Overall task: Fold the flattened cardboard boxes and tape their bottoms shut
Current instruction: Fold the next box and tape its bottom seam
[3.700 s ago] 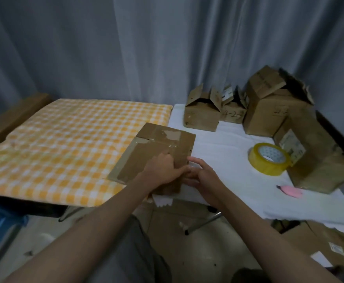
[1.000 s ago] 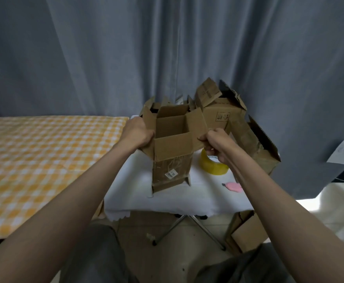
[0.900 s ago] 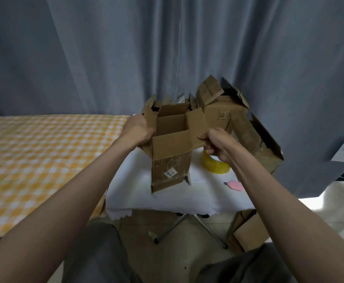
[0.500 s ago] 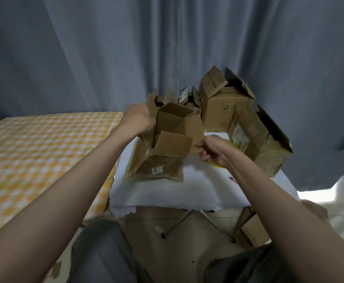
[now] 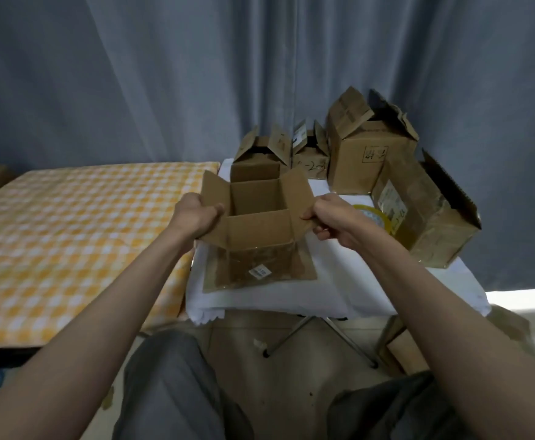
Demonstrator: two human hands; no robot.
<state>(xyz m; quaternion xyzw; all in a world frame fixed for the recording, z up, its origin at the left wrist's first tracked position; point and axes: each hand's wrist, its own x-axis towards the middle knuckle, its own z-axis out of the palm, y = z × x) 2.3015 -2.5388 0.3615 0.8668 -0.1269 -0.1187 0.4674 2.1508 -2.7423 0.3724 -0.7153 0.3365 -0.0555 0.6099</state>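
A: Cardboard box (image 5: 261, 214) opened square, standing on the white table (image 5: 339, 281), open end up!
B: Left hand (image 5: 196, 214) pinches the left flap, right hand (image 5: 329, 217) the right. Tape roll (image 5: 371, 214) sits nearer the right hand.

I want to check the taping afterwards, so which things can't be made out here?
- Head view: underside of the held box, hidden by its own walls.
- Tape roll, mostly behind the right hand.
- Left hand fingertips, behind a flap.
- Box label, too small to read.
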